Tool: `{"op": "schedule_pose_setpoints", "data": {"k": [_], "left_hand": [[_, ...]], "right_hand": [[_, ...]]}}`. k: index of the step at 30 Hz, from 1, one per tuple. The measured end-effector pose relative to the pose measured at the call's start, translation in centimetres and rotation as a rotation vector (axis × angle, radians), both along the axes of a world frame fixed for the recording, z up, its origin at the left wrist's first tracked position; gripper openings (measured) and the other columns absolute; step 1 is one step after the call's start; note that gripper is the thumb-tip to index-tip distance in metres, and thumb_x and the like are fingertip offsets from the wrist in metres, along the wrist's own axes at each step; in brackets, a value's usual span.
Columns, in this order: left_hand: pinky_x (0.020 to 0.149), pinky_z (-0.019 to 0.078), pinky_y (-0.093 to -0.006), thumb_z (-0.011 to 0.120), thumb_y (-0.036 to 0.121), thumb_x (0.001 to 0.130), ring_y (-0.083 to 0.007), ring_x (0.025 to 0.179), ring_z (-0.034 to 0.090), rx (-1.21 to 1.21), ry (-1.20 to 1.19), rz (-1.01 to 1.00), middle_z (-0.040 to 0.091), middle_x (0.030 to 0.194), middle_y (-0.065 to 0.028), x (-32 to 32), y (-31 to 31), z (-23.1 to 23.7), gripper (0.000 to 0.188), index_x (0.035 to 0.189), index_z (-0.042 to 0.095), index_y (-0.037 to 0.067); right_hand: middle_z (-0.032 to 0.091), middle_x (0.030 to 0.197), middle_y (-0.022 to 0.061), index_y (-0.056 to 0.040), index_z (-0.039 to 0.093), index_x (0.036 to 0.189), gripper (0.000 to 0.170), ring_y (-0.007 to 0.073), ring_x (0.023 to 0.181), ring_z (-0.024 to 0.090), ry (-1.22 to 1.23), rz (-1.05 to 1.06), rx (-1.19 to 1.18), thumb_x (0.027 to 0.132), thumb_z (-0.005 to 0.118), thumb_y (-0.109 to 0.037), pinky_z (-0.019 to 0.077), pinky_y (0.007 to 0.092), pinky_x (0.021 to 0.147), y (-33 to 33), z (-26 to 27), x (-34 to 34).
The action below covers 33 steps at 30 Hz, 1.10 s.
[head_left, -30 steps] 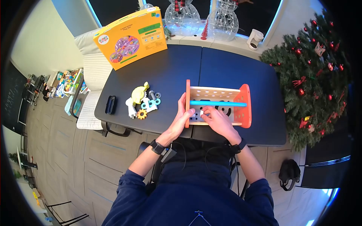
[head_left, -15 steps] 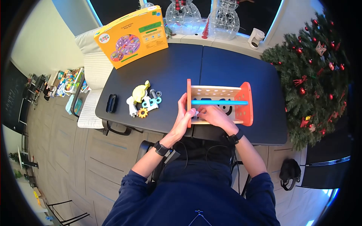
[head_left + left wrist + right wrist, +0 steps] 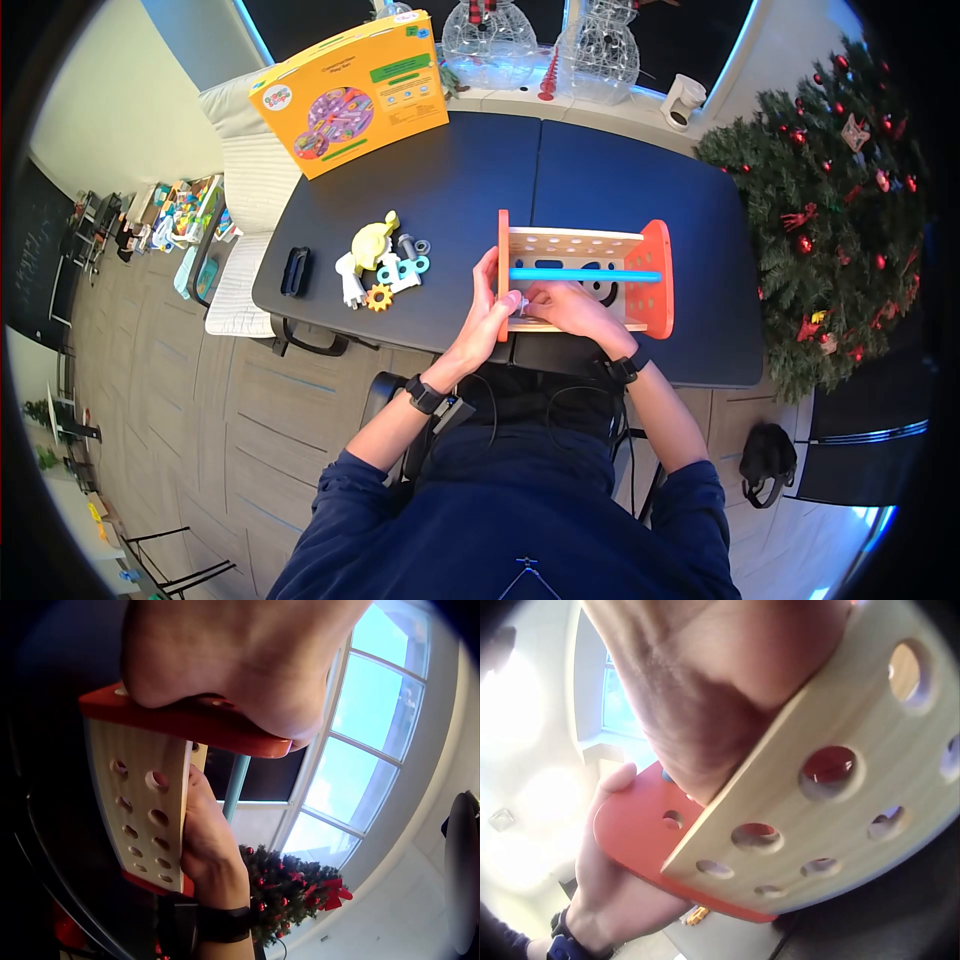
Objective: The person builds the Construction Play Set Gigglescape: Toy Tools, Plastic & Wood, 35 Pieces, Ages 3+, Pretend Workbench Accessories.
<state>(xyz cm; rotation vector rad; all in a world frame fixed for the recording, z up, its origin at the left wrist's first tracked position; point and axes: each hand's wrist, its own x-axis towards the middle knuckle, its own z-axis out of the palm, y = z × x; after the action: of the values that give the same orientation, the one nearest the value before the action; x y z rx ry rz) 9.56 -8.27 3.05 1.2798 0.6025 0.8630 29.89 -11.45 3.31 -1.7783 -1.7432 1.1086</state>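
A wooden toolbox with red-orange end panels [image 3: 657, 280] and a blue bar [image 3: 585, 274] stands at the table's front edge. My left hand [image 3: 482, 318] grips its left end panel, thumb over the inner side. Reaching inside below the bar, my right hand [image 3: 572, 308] has its fingertips beside the left thumb, at a small pale piece [image 3: 523, 304]; the fingers largely hide it. In the left wrist view the right hand [image 3: 212, 832] reaches over the perforated wooden side [image 3: 142, 810]. The right wrist view shows the left hand [image 3: 604, 877] around the red panel [image 3: 641, 825].
Left of the toolbox on the table [image 3: 460, 190] lie a yellow piece [image 3: 372, 244], an orange gear [image 3: 379, 297], a grey bolt and light blue and white pieces. A black tray [image 3: 295, 272] is farther left. A yellow box [image 3: 350, 95] stands behind; a decorated tree [image 3: 810, 220] is at right.
My right hand has moved left inside the toolbox, toward the left end panel, bringing the pale piece to the left thumb. The left hand keeps its grip on the panel.
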Motion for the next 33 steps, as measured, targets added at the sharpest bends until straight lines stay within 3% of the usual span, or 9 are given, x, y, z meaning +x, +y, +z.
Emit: {"op": "schedule_pose_setpoints", "data": {"k": [18, 24, 27, 30, 33], "left_hand": [[0.132, 0.0204, -0.0489, 0.063, 0.032, 0.100, -0.0312, 0.162, 0.019, 0.027, -0.045, -0.014, 0.021, 0.171, -0.0211, 0.1, -0.2, 0.2, 0.091, 0.168, 0.010, 0.003], [0.132, 0.0205, -0.0490, 0.063, 0.033, 0.100, -0.0312, 0.162, 0.020, 0.038, -0.017, -0.011, 0.022, 0.170, -0.0216, 0.0, 0.1, -0.4, 0.091, 0.168, 0.010, 0.002], [0.132, 0.0210, -0.0492, 0.064, 0.033, 0.100, -0.0314, 0.162, 0.020, 0.023, -0.016, -0.006, 0.023, 0.170, -0.0218, 0.0, 0.1, -0.4, 0.091, 0.168, 0.010, 0.002], [0.132, 0.0219, -0.0493, 0.063, 0.033, 0.100, -0.0315, 0.162, 0.021, 0.070, 0.006, 0.002, 0.023, 0.170, -0.0218, -0.1, 0.0, -0.2, 0.091, 0.167, 0.011, 0.002], [0.131, 0.0227, -0.0492, 0.063, 0.034, 0.101, -0.0314, 0.162, 0.021, 0.061, -0.036, -0.013, 0.023, 0.170, -0.0217, -0.1, -0.4, 0.3, 0.090, 0.167, 0.011, 0.002]], "right_hand": [[0.079, 0.102, 0.0149, 0.0001, 0.071, 0.127, 0.036, 0.0322, 0.100, 0.076, -0.054, 0.026, 0.063, 0.100, 0.072, -0.024, 0.0570, 0.0453, 0.089, 0.2, -0.5, -0.2], [0.078, 0.100, 0.0185, -0.0001, 0.072, 0.119, 0.031, 0.0351, 0.100, 0.075, -0.005, 0.013, 0.031, 0.101, 0.071, -0.026, 0.0565, 0.0480, 0.089, 0.1, 0.4, -0.5], [0.075, 0.095, 0.0146, 0.0013, 0.070, 0.120, 0.029, 0.0254, 0.088, 0.073, -0.063, 0.050, 0.191, 0.102, 0.071, -0.021, 0.0560, 0.0417, 0.080, 0.1, -1.7, -0.1], [0.074, 0.095, 0.0143, 0.0013, 0.070, 0.121, 0.029, 0.0243, 0.088, 0.072, -0.144, 0.080, 0.149, 0.102, 0.070, -0.020, 0.0557, 0.0408, 0.078, 0.0, -0.8, -0.4], [0.076, 0.098, 0.0195, 0.0015, 0.068, 0.123, 0.032, 0.0363, 0.097, 0.074, -0.026, 0.070, 0.097, 0.101, 0.067, -0.021, 0.0559, 0.0496, 0.086, 0.3, -1.6, -0.2]]}}
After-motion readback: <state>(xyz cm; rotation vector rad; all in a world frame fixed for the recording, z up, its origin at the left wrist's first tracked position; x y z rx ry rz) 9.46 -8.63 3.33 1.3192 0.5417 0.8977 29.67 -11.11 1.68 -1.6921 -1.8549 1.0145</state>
